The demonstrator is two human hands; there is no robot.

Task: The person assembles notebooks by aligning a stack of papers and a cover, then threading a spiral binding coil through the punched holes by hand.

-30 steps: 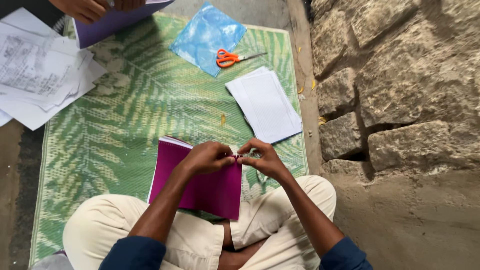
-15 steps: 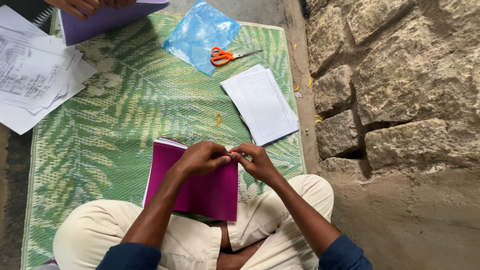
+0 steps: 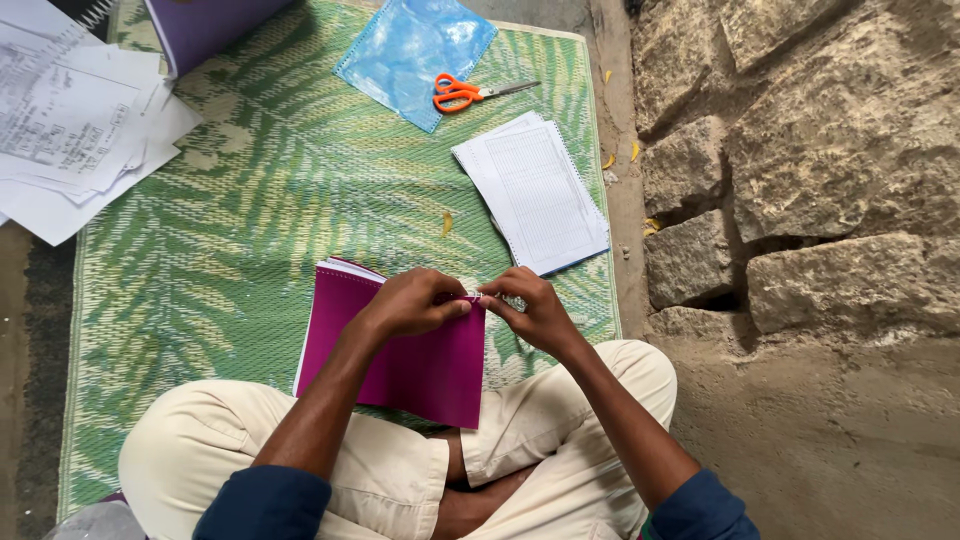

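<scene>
scissors (image 3: 468, 92) on plastic sheet (image 3: 410, 50) — booklet (image 3: 400, 345) on lap, papers (image 3: 70, 120) far left.

Both forearms extend forward from dark blue sleeves and converge at centre. The left hand (image 3: 410, 303) is curled, knuckles up, thumb and fingertips pinched together. The right hand (image 3: 530, 305) mirrors it, fingertips meeting those of the left hand.

Looks like an outdoor yard or lane beside a house: a rough stone wall (image 3: 820, 170) rises on the right over bare dusty ground (image 3: 830, 440). A green woven floor mat (image 3: 240, 240) is spread as a workspace, with loose papers (image 3: 70, 130) and orange scissors (image 3: 465, 92) scattered across it.
</scene>
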